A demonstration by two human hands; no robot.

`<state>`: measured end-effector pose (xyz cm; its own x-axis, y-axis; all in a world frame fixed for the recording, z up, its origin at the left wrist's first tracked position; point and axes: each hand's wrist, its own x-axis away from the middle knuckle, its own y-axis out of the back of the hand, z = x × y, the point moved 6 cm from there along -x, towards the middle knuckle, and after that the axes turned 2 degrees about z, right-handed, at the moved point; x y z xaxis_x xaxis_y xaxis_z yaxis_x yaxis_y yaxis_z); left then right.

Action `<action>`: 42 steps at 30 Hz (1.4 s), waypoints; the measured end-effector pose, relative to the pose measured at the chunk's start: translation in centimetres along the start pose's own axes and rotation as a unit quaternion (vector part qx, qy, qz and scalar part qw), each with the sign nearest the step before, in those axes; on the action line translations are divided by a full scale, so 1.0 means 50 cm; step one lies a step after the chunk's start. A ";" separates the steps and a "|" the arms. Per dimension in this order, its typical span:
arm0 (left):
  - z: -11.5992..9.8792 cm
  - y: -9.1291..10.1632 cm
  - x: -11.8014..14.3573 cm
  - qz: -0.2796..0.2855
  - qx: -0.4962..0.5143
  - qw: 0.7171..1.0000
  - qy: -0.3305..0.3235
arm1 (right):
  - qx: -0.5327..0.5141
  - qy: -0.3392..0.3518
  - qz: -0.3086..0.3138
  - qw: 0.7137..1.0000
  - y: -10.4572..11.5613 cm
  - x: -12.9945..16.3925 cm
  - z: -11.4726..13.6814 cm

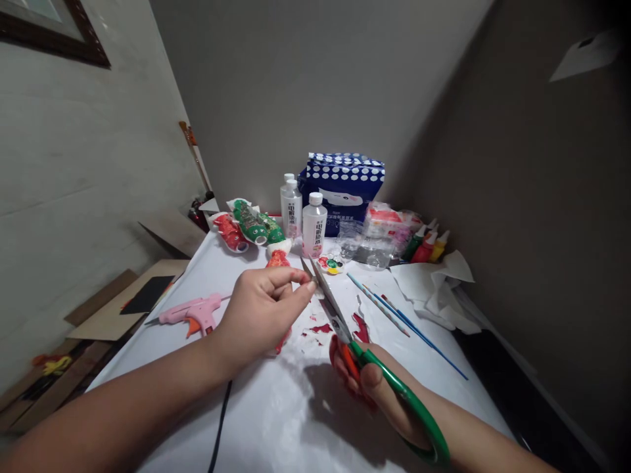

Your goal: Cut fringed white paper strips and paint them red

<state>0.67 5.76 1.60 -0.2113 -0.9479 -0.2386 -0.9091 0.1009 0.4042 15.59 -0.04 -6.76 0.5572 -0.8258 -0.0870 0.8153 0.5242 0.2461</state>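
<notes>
A small scrap [315, 284] is pinched by the left hand [261, 315] between open scissors [340, 322] gripped by the right hand [369, 387], red trimmings [323, 328] already cut.

1. The left hand [261, 312] is over the middle of the table [276, 420], with the right hand [374, 387] just to its right and nearer the person.
2. The scissors [345, 328] run from the right hand up toward the left fingertips.
3. A glue gun [190, 314] lies left of the left hand.
4. Paper scraps [323, 328] lie on the table between the hands.
5. Brushes [394, 315] lie right of the scissors.
6. Behind the hands stands a paint palette [330, 265], with two bottles [313, 225] behind it.
7. A packet [344, 187] stands at the back, against the wall.
8. Paint tubes [424, 246] sit at the back right, crumpled tissue [434, 286] before them.
9. Decorated pieces [249, 226] lie at the back left.
</notes>
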 end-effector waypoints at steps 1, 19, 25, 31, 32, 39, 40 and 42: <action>-0.001 0.001 0.002 -0.009 -0.002 1.000 -0.015 | -0.006 0.005 -0.004 1.000 -0.002 0.002 -0.002; -0.012 0.000 0.023 -0.069 -0.032 0.989 -0.124 | 0.040 -0.016 -0.023 0.999 -0.002 -0.001 0.008; -0.009 0.001 0.010 -0.013 -0.020 0.999 -0.046 | 0.076 -0.079 -0.005 0.994 0.030 0.003 0.002; -0.007 0.004 0.007 0.017 -0.019 1.000 -0.011 | 0.097 -0.102 0.005 0.990 0.040 0.004 0.007; -0.008 0.005 0.007 0.017 -0.026 0.999 -0.015 | 0.101 -0.102 0.006 0.990 0.039 0.006 0.004; -0.022 0.010 0.013 0.014 -0.071 0.996 -0.055 | 0.135 -0.069 0.001 0.988 0.033 0.012 0.003; -0.025 0.010 0.014 0.016 -0.076 0.995 -0.058 | 0.140 -0.060 0.008 0.988 0.030 0.012 0.009; -0.030 0.011 0.016 0.013 -0.085 0.994 -0.069 | 0.144 -0.034 0.029 0.989 0.022 0.012 0.022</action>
<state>0.55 4.59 2.94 -0.2926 -0.8939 -0.3397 -0.8307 0.0617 0.5532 16.63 -0.19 -5.50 0.5809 -0.8140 -0.0016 0.6986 0.4975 0.5143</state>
